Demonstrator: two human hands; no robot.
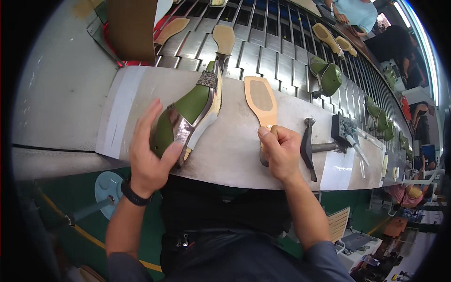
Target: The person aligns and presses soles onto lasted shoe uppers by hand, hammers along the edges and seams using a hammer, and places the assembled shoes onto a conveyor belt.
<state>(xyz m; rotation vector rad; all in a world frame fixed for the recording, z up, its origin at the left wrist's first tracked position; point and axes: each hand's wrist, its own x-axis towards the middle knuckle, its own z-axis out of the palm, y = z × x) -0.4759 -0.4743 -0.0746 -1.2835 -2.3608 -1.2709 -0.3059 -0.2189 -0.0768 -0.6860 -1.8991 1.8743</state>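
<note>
A green shoe last [189, 105] with metallic grey sandal straps on it lies at a tilt on the worktable, its white-edged bottom facing right. My left hand [152, 152] is curved around its near end, thumb on the strap and fingers along the left side. To the right, my right hand [283, 152] is closed around the narrow part of a beige shoe sole [261, 96], thumb on top. The sole's wide end points away from me. A dark bit, perhaps its heel, shows below the fist; the rest there is hidden.
A hammer [308, 145] and a dark block with tools [345, 129] lie right of my right hand. Beyond the worktable [230, 164] runs a slatted metal conveyor [277, 61] with more soles and a strapped green last [326, 77]. A brown box [131, 30] stands far left. Another person [354, 16] sits across.
</note>
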